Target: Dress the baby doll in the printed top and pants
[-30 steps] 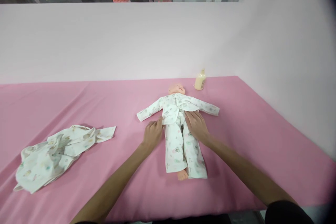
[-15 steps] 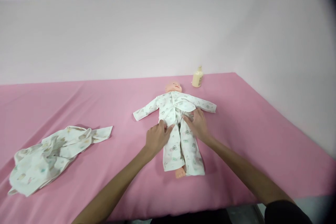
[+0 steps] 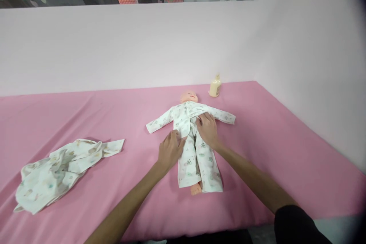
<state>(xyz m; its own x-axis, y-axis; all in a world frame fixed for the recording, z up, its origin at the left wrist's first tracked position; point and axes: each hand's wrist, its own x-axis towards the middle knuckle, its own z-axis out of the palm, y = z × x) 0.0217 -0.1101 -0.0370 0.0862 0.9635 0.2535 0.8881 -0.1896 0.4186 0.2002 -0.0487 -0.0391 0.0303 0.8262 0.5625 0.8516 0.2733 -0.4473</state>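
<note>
A baby doll lies on its back in the head view, its head toward the wall and one foot showing. It wears a white patterned top with both sleeves spread, and matching trousers. My left hand rests at the doll's waist, at the lower edge of the top and the trousers, its fingertips partly hidden. My right hand is closed at the front flap of the top, over the belly, with the cloth bunched at its curled fingers.
A second white patterned garment lies crumpled on the pink sheet at the left. A pale yellow pump bottle stands beyond the doll, near the white wall. The bed's front edge is close to me.
My right hand has moved up and left from the trousers' waist to the belly, and the top's flap there is pushed up. My left hand has barely moved. The view has tilted slightly up.
</note>
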